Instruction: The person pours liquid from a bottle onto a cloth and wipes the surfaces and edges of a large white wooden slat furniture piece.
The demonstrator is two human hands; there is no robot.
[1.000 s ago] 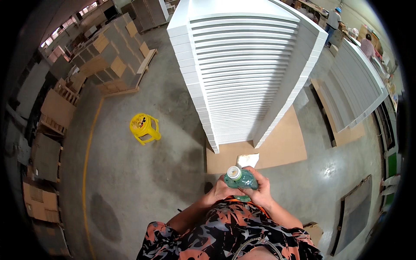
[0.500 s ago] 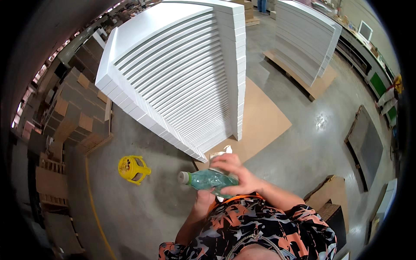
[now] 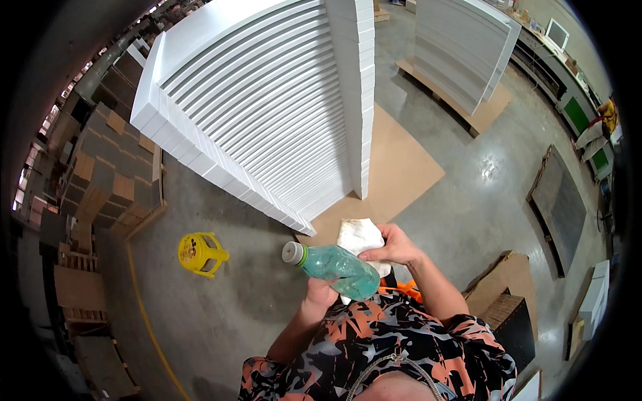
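Observation:
A clear green plastic bottle (image 3: 340, 266) with a pale cap and a bright green neck ring lies tilted in front of my body, its cap toward the left. My left hand (image 3: 321, 293) is closed on its lower side, most of the fingers hidden behind it. On the far right side of the bottle, my right hand (image 3: 398, 246) grips a white cloth (image 3: 359, 234), thumb on top. Part of the cloth passes behind the bottle. Beyond my hands rises a tall stack of white frame-like panels (image 3: 267, 100), resting on a brown board (image 3: 404, 164).
A yellow plastic stool (image 3: 195, 252) stands on the floor at left. More white panels (image 3: 461, 50) stand on a pallet at the far right. A dark flat board (image 3: 560, 207) lies at right, near cardboard pieces (image 3: 511, 274). Stacked cartons (image 3: 107, 174) fill the left side.
My right hand has moved off the bottle to the right and now grips the white cloth, which shows more fully. The bottle has tilted, its cap now higher.

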